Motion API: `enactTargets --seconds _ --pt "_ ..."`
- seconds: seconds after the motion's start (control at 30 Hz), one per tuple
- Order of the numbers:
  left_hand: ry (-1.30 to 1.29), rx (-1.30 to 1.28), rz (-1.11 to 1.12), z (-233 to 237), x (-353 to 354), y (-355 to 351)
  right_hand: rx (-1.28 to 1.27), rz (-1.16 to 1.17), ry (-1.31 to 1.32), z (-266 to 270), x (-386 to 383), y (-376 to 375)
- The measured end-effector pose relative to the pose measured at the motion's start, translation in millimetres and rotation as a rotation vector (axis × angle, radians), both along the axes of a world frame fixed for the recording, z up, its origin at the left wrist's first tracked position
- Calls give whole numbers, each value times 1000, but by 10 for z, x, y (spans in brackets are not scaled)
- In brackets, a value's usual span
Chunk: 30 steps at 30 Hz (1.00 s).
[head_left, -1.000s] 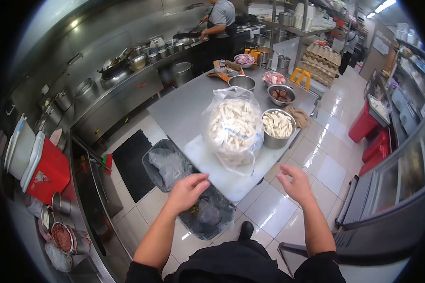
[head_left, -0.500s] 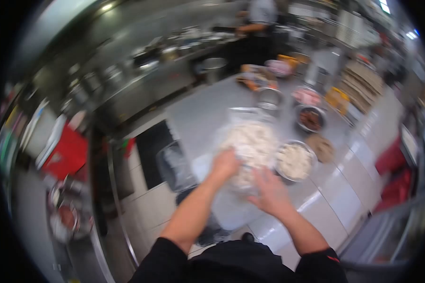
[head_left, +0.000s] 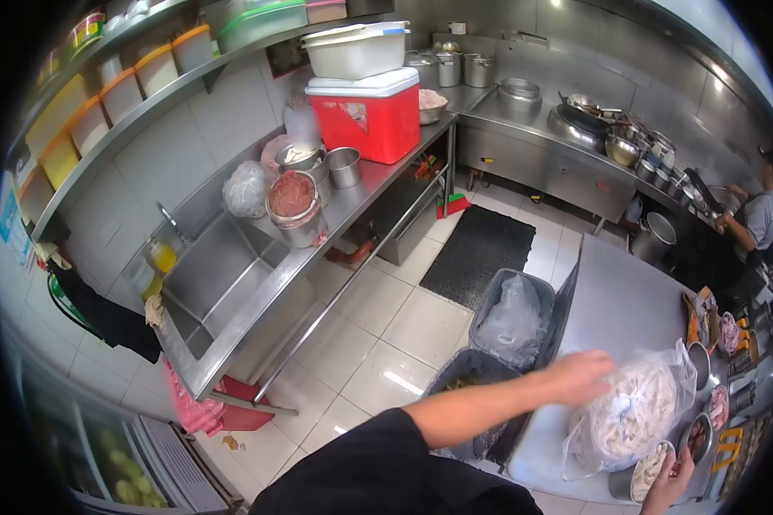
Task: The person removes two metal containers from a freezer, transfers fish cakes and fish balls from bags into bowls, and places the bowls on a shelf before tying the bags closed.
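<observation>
A clear plastic bag (head_left: 640, 412) full of pale white food pieces sits on the steel table (head_left: 614, 300) at the lower right. My left hand (head_left: 580, 378) reaches across and rests against the bag's left side, blurred by motion. My right hand (head_left: 668, 486) shows only partly at the bottom edge, under the bag and beside a metal bowl (head_left: 646, 474) of the same white pieces. Its grip is hidden.
Two lined bins (head_left: 511, 313) stand against the table's left side, beside a black floor mat (head_left: 477, 253). On the left run a steel counter with a sink (head_left: 215, 283), a pot of minced meat (head_left: 292, 202) and a red cooler (head_left: 372, 116). Another person (head_left: 760, 219) works at the far right.
My head has swung left, so the sink counter and shelves now fill the view. Both hands went from hovering in the air to the bag; the left stays on it and the right has dropped low.
</observation>
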<state>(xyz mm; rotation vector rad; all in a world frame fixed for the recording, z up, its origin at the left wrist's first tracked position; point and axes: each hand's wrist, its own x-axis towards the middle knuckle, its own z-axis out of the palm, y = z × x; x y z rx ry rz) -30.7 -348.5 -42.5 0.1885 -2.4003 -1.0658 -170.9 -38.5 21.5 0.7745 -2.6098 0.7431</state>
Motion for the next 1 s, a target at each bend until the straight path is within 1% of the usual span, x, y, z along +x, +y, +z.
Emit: enactTargets --seconds 0.07,0.1,0.13,0.17,0.2,0.23,0.27,0.3,0.33,0.37,0.4,0.43,0.47,0.5,0.53,0.57,0.6,0.63,0.67,0.7,0.8,0.9,1.0 --pt "3 -63 224 -135 469 -770 -49 8 13 16 34 -71" --pt "-6 -143 398 3 854 -1170 -72 15 20 52 80 -134" --pt "-41 -82 546 107 1250 -1629 -90 8 32 105 160 -236" --pt "16 -49 632 115 1649 -2169 -107 -2 45 163 250 -351" --pt "-47 -57 832 405 2115 -2501 -125 -14 57 214 358 -469" --pt "-91 -61 965 549 2615 -3025 -93 -29 86 236 443 -583" --pt "-87 -210 1121 605 3062 -3545 -67 -40 94 254 558 -715" --pt "-120 -174 1255 800 3524 -3951 -42 -55 102 272 690 -866" --pt "-173 -109 1415 751 4015 -4560 -20 -73 108 264 823 -1038" --pt "-217 -120 1534 812 4461 -4990 17 -25 185 236 948 -1187" --pt "-246 -130 1593 815 4901 -5345 15 -16 148 -48 705 -1078" --pt "-407 -173 1655 800 5268 -5588 14 -7 110 -335 458 -970" --pt "-450 -241 1645 605 5636 -5946 12 0 72 -377 501 -1166" --pt "-408 -95 1542 415 5928 -6267 124 -131 138 -466 632 -1195" --pt "-366 58 1445 235 6194 -6594 55 -66 99 -414 919 -1463" --pt "-329 212 1357 46 6435 -6940 8 -143 12 -406 1137 -1581" --pt "-354 246 1279 -59 6451 -7306 91 -262 -8 -237 1411 -1783" --pt "-386 259 1222 -238 6468 -7496 110 -301 -5 -193 1495 -1820" --pt "-407 281 1191 -332 6484 -7675 56 -361 -25 -202 1557 -1817" --pt "-434 310 1172 -411 6499 -7781 117 -410 -19 -323 1519 -1671" --pt "-433 429 1147 -403 6509 -7798 126 -546 -146 -520 1668 -1291" --pt "-358 556 1105 -278 6669 -7757 102 -695 -325 -635 1889 -978" --pt "-229 722 1003 -60 6711 -7734 -1 -779 -348 -768 2006 -656"
